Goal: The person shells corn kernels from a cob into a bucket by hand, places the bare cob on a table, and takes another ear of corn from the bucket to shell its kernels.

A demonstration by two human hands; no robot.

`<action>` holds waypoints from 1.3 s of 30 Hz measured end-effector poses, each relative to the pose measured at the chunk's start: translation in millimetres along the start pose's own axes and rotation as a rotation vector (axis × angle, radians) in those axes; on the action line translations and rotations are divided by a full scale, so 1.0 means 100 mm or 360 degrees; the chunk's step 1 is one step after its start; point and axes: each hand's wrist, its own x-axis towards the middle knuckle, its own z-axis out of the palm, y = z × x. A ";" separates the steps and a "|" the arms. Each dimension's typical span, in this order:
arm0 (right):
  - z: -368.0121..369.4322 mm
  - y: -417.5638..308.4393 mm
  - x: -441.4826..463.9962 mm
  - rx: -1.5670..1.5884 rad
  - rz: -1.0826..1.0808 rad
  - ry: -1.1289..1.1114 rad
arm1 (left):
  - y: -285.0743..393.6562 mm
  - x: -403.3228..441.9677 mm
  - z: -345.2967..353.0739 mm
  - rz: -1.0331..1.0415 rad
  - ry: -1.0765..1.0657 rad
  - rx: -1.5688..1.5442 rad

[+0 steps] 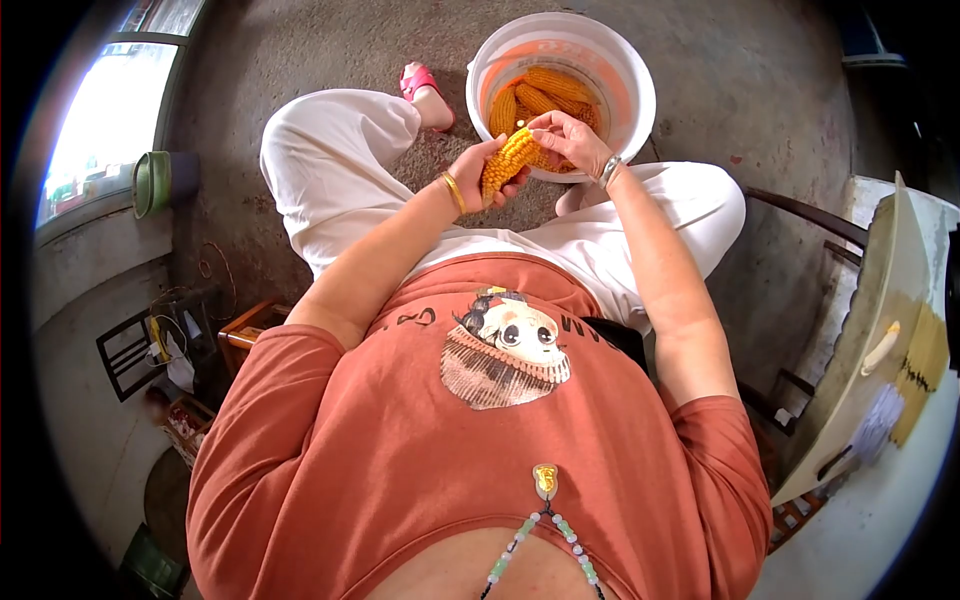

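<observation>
My left hand [483, 176] is wrapped around an ear of corn [510, 160] with orange-yellow kernels, a gold bracelet on its wrist. At the upper end of that ear, the bent fingers of my right hand [572, 142] press against the kernels; a silver-coloured band circles this wrist. Both hands are over the near rim of a white bucket [640, 100]. Inside the bucket lie several more ears of corn [555, 84], and part of its contents is hidden behind my right hand.
The bucket stands on a grey concrete floor [330, 45], between my knees in white trousers [330, 150]. A pink sandal [418, 80] is on one foot. At right is a pale board [850, 400]; at left, a green container [152, 184] sits by a window.
</observation>
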 end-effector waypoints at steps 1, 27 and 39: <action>0.00 0.02 0.00 -0.0017 -0.0008 -0.0015 | 0.01 -0.01 0.01 -0.0015 0.0018 -0.0017; -0.05 0.13 0.09 -0.0044 0.0110 0.0068 | -0.03 0.06 0.03 -0.0056 0.0127 -0.0001; 0.06 0.08 0.04 -0.0085 -0.0249 -0.0036 | 0.00 -0.02 0.03 -0.0081 0.0025 -0.0088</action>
